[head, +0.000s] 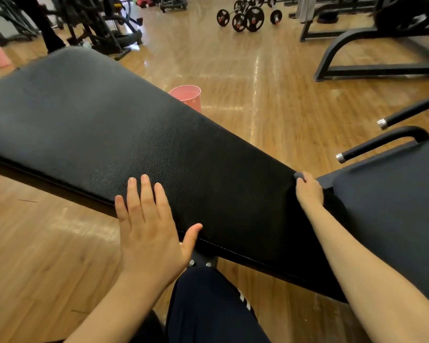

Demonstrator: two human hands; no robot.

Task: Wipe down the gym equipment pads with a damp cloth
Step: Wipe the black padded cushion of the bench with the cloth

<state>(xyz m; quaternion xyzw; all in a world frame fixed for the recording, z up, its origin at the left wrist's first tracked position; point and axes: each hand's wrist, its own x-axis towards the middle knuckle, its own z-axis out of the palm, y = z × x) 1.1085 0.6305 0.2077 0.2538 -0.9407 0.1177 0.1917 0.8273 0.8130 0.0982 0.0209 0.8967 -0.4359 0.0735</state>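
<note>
A long black bench pad [114, 125] slants across the view from upper left to lower right. My left hand [149, 224] rests on its near edge with straight, spread fingers and holds nothing. At the pad's far edge, by the gap before the seat pad [394, 206], my right hand [308, 190] has its fingers curled over the edge. A small bit of grey cloth [299, 175] pokes out at the fingertips, and the rest of the cloth is hidden under the hand.
A pink bucket [187, 96] stands on the wooden floor just behind the pad. Two black handles [382, 142] with metal tips stick out at the right. Barbells [248, 16] lie on the far floor, with machine frames [357, 58] around them. My dark-trousered leg [208, 305] is under the bench.
</note>
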